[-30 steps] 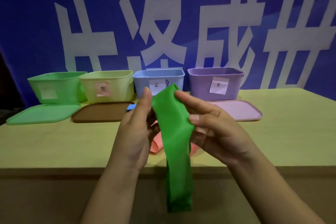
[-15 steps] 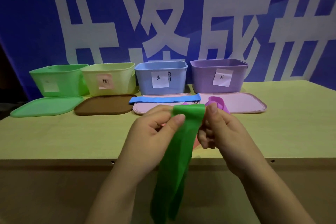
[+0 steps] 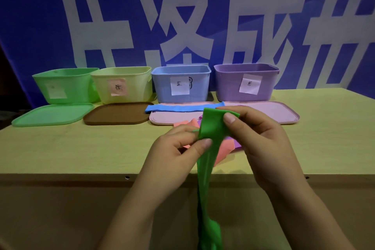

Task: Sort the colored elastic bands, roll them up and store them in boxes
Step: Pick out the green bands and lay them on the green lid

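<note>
Since 0.5 s ago, your hands shifted right; top end of flat green elastic band [image 3: 211, 128] now folded over, rolling begun. Left hand [image 3: 178, 148] pinches band edge with thumb and fingers; right hand [image 3: 257, 138] pinches folded top. Band tail hangs below wooden table edge [image 3: 81, 174]. Progress, as judged: early. Blue band [image 3: 182, 107], orange band [image 3: 221, 152], purple band [image 3: 233, 142] unrolled on table. 4 open plastic boxes [image 3: 180, 85] wait at rear, lids lying in front. Blue banner with white characters [image 3: 182, 16] behind.

Green elastic band [image 3: 211, 128], top end folded over, hangs past the table edge.
</note>
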